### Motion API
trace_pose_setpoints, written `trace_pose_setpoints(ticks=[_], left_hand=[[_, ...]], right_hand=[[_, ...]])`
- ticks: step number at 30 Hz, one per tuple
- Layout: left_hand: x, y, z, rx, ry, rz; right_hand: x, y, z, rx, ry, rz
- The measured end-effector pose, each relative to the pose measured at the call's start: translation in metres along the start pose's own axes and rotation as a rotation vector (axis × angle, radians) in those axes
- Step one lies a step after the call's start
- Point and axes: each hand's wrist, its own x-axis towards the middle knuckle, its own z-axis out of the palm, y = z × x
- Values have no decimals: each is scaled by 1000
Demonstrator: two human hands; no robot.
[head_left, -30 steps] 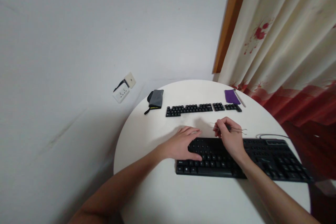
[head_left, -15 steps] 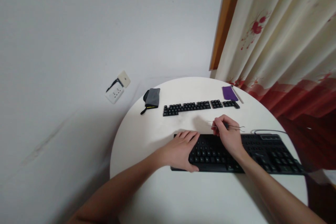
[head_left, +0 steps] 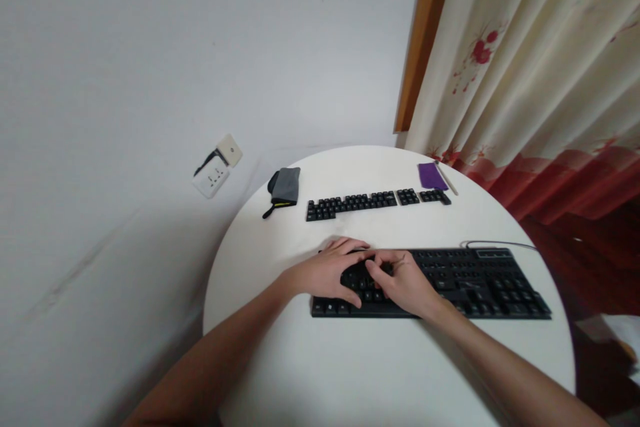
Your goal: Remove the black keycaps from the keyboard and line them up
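Observation:
A black keyboard (head_left: 465,283) lies near the front of the white round table, with bare dark areas where keycaps are off. Across its left end, my left hand (head_left: 333,273) rests with thumb and fingers spread. Close beside it, my right hand (head_left: 400,280) is closed in a pinch over the keyboard's left-middle keys. A thin wire keycap puller (head_left: 403,263) is in this hand, mostly hidden by the fingers. Loose black keycaps (head_left: 353,203) lie in rows on the table beyond the keyboard.
On the table's far left lies a grey pouch (head_left: 287,185) with a black strap. A purple cloth (head_left: 431,176) and a slim pale stick (head_left: 447,180) lie at the far right. The keyboard's cable (head_left: 500,243) curves along its back right. A curtain (head_left: 500,80) hangs to the right.
My right hand has come down and left with the keycap puller, from above the keyboard's back edge to the keys beside my left hand. My left hand has shifted slightly up on the keyboard.

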Motion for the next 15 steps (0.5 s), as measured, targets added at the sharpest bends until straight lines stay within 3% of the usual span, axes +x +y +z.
trace_pose_setpoints(ticks=[7,15], left_hand=[[-1,0,-1,-12,-10,27],[-1,-4,4,-23,-8,21]], right_hand=[[1,8,10,40,-30,52],[0,-8,19,-499,9,-233]])
